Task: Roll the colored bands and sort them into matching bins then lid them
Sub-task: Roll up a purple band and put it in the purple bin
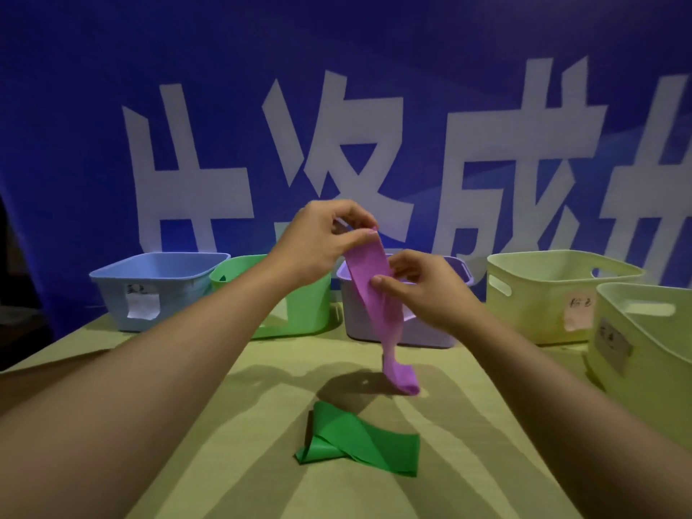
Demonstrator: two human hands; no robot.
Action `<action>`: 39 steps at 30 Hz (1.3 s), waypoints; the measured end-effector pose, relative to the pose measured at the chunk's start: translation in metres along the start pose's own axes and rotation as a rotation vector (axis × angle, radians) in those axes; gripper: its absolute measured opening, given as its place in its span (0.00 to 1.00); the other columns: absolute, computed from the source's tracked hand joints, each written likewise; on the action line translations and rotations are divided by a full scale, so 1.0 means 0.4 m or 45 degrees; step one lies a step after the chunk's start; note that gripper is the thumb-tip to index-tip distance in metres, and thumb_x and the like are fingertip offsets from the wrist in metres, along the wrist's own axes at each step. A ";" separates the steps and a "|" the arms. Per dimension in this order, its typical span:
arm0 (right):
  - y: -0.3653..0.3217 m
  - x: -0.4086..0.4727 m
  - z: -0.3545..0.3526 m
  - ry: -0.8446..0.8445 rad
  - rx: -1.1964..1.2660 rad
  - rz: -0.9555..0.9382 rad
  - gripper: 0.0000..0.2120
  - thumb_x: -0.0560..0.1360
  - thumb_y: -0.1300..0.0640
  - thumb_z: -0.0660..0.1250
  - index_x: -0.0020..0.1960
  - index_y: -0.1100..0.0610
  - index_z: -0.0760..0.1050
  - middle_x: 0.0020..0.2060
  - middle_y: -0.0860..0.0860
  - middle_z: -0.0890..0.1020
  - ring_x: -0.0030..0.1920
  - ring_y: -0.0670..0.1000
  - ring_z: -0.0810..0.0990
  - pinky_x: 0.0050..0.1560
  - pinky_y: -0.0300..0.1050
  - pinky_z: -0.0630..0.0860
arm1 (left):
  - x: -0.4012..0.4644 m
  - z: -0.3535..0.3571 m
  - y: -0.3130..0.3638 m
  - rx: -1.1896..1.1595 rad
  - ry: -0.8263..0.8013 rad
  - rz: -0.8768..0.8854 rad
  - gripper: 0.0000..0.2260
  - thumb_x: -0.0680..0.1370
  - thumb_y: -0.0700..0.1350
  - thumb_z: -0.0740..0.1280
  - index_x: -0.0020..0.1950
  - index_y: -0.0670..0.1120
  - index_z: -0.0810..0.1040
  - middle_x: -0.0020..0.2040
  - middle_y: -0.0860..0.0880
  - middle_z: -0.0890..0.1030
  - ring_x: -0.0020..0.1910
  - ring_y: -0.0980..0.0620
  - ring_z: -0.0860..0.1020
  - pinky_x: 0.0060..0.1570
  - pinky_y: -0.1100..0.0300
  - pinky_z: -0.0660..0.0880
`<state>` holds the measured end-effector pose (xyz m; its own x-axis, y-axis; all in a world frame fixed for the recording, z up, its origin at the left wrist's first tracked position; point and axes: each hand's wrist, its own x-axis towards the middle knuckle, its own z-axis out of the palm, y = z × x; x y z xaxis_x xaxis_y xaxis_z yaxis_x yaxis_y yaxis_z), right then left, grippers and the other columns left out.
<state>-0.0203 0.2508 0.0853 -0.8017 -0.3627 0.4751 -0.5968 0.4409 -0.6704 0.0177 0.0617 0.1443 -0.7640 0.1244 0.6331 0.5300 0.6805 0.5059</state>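
A purple band (378,294) hangs lengthwise above the table, its lower end curling onto the tabletop. My left hand (322,237) pinches its top end between thumb and fingers. My right hand (419,290) grips the band a little lower, thumb on its front face. Behind the band stands the purple bin (427,335). A crumpled green band (355,440) lies flat on the table in front of me. The green bin (303,312) stands to the left of the purple one, partly behind my left forearm.
A blue bin (157,286) with a white label stands at the far left. Two pale yellow bins stand at the right, one at the back (550,294) and one nearer (648,350). A blue banner with white characters hangs behind the table.
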 end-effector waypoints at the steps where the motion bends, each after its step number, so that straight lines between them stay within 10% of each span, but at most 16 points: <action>1: -0.009 -0.006 -0.010 0.018 0.020 -0.008 0.15 0.75 0.47 0.75 0.58 0.52 0.80 0.49 0.43 0.83 0.51 0.41 0.81 0.55 0.41 0.78 | 0.002 -0.015 0.020 -0.017 0.002 0.026 0.05 0.79 0.45 0.73 0.54 0.50 0.84 0.48 0.56 0.83 0.49 0.56 0.81 0.49 0.61 0.81; 14: -0.154 -0.154 -0.044 -0.101 0.510 0.043 0.11 0.76 0.54 0.73 0.57 0.57 0.81 0.48 0.52 0.88 0.48 0.49 0.87 0.46 0.42 0.84 | -0.026 -0.157 0.220 -0.197 0.083 0.149 0.09 0.75 0.38 0.76 0.55 0.46 0.85 0.50 0.45 0.86 0.50 0.47 0.85 0.55 0.55 0.83; 32: -0.077 -0.351 0.017 -0.666 0.436 0.369 0.10 0.78 0.54 0.72 0.56 0.57 0.85 0.50 0.52 0.88 0.51 0.52 0.87 0.46 0.44 0.83 | -0.130 -0.080 0.160 -0.304 0.043 -0.086 0.12 0.71 0.40 0.79 0.53 0.47 0.84 0.47 0.54 0.84 0.44 0.66 0.82 0.43 0.71 0.77; 39: 0.004 -0.344 0.066 -0.607 0.142 0.392 0.10 0.76 0.48 0.74 0.53 0.53 0.86 0.47 0.49 0.88 0.48 0.49 0.86 0.53 0.46 0.84 | -0.145 0.019 0.085 -0.362 0.063 -0.155 0.11 0.71 0.40 0.80 0.49 0.50 0.84 0.47 0.53 0.86 0.47 0.58 0.84 0.52 0.62 0.82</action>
<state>0.0899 0.2797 0.0037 -0.8186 -0.5728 -0.0432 -0.3106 0.5046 -0.8056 0.0773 0.0833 0.1203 -0.8131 0.0146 0.5819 0.5227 0.4582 0.7189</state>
